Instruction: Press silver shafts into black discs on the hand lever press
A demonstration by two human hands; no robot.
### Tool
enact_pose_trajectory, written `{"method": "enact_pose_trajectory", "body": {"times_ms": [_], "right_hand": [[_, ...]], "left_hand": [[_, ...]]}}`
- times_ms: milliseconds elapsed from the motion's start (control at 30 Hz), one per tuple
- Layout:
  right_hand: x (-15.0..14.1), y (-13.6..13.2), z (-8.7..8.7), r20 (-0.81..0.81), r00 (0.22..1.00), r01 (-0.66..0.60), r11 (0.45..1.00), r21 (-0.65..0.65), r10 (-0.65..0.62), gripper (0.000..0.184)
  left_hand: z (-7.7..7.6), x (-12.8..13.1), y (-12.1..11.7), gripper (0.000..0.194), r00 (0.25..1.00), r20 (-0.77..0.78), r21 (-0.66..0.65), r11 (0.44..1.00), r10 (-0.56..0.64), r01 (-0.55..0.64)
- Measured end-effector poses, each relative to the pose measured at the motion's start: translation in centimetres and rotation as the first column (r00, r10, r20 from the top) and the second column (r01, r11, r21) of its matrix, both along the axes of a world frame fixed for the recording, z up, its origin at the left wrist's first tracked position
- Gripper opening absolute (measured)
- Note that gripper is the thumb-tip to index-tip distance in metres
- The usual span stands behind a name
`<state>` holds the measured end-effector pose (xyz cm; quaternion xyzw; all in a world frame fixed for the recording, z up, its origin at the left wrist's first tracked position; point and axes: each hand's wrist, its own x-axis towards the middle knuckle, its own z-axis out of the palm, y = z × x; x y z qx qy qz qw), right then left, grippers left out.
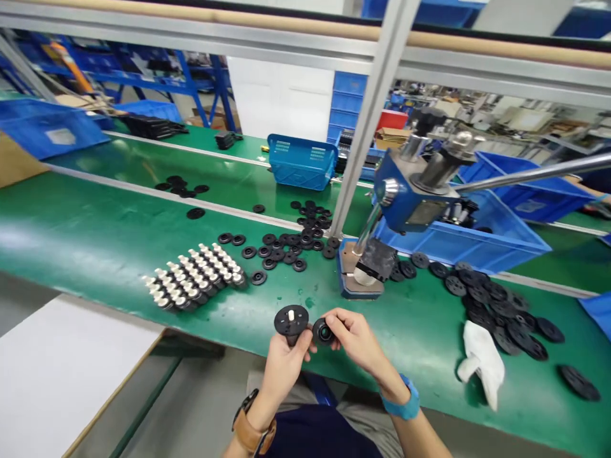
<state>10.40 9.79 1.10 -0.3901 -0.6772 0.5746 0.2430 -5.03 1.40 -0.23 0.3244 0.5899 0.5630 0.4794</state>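
My left hand (289,356) is closed around the lower part of a black round part with a wide flat disc (286,326) on top and a white pin standing up at its centre. Just to the right, my right hand (356,337) pinches a smaller black ring (323,332) with a hole through its middle, tilted on edge. The ring is close beside my left fingers; whether it touches them I cannot tell. Both hands are over the front edge of the green workbench (229,346).
Rows of black parts with white tops (193,277) stand to the left. Small black rings (289,245) lie scattered ahead. A blue lever press (405,197) stands at right of centre, by a blue bin (501,245). Larger black discs (501,312) and a white glove (482,359) lie right.
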Motion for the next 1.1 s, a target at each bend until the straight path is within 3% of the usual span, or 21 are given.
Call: {"method": "enact_pose_trajectory", "body": {"times_ms": [133, 200, 267, 433, 600, 733, 933, 1100], "right_hand": [[3.2, -1.7, -0.4, -0.082, 0.978, 0.188, 0.98, -0.06, -0.193, 0.045], [4.6, -2.4, -0.3, -0.072, 0.969, 0.236, 0.972, 0.011, -0.235, 0.041], [5.9, -3.1, -0.1, -0.043, 0.974, 0.225, 0.963, 0.148, -0.221, 0.039], [7.6, -4.1, -0.1, 0.058, 0.987, 0.112, 0.889, 0.444, -0.153, 0.058], [8.2, -4.3, -0.9, 0.08, 0.978, 0.12, 0.836, 0.536, -0.192, 0.046], [9.3, -4.3, 0.6, 0.023, 0.937, 0.274, 0.776, 0.568, -0.348, 0.044], [7.0, -5.5, 3.8, -0.118, 0.883, 0.436, 0.7, 0.566, -0.454, 0.046], [3.4, -6.6, 3.3, -0.184, 0.859, 0.49, 0.66, 0.57, -0.478, 0.055]], "left_hand": [[0.8, 3.0, 1.7, 0.047, 0.996, 0.012, -0.052, 0.994, -0.094, 0.094], [1.1, 3.9, 2.2, 0.044, 0.994, 0.005, -0.07, 0.991, -0.113, 0.113], [1.2, 4.5, 2.5, 0.042, 0.992, -0.01, -0.078, 0.989, -0.13, 0.129], [1.2, 5.3, 2.6, 0.039, 0.983, -0.042, -0.093, 0.98, -0.181, 0.176], [1.0, 5.5, 2.3, 0.039, 0.97, -0.085, -0.057, 0.973, -0.227, 0.223], [0.2, 5.1, 1.9, 0.04, 0.942, -0.187, -0.018, 0.96, -0.279, 0.281], [-2.0, 5.3, 0.9, 0.028, 0.889, -0.405, 0.182, 0.933, -0.216, 0.309], [-2.9, 5.8, 0.6, 0.021, 0.85, -0.472, 0.219, 0.903, -0.234, 0.371]]}}
